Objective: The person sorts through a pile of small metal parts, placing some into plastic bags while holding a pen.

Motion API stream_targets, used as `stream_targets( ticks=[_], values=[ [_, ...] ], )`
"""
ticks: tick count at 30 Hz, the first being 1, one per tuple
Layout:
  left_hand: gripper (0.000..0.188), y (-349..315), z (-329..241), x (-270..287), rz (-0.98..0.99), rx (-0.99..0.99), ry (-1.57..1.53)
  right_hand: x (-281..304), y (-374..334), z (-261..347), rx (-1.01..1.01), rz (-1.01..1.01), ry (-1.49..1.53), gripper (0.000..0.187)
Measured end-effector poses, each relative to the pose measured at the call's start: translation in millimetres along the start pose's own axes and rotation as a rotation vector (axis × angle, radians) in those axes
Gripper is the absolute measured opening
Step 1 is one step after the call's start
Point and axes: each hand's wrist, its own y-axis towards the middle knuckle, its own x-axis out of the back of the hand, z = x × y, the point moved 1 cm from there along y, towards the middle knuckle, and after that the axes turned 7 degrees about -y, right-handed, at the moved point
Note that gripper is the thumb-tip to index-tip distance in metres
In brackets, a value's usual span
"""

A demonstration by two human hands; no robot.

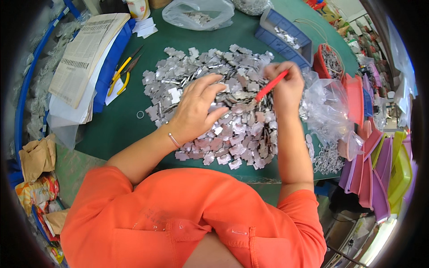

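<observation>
Blue tray (272, 33) holding metal pieces (286, 36), right hand (286, 87) fingers gripping red tool (271, 85), left hand (196, 109) fingers spread on pile (241, 134)

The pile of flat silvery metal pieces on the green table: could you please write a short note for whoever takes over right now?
Left hand: spread flat on the pile of flat silvery metal pieces, gripping nothing.
Right hand: holds a red-handled slim tool, its tip down at the pile beside the left fingertips.
Around: the pile fills the middle of the green table; yellow-handled pliers lie to the left; a blue plastic tray with some pieces sits behind.
Done: cannot tell how many are handled.
Left: most pieces lie loose in the pile.
</observation>
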Motion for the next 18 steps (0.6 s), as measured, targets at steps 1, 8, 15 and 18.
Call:
stream_targets(
  ticks=[1,8,15,18],
  values=[
    [0.042,-2.9,8.0,-4.9,0.045,0.016,0.024,13.4,28.0,-3.0,-0.03,-0.099,0.019,0.016],
    [0.038,-3.1,13.9,-6.7,0.143,0.013,0.105,66.2,120.4,-52.6,-0.076,-0.174,-0.094,0.012],
    [0.039,-5.4,15.7,-5.6,0.126,0.018,0.104,-11.3,70.4,-54.0,0.322,0.445,-0.709,0.015],
    [0.039,-6.9,16.9,-7.3,0.135,0.027,0.096,-17.3,66.6,-47.8,0.386,0.436,-0.886,0.019]
  ],
)
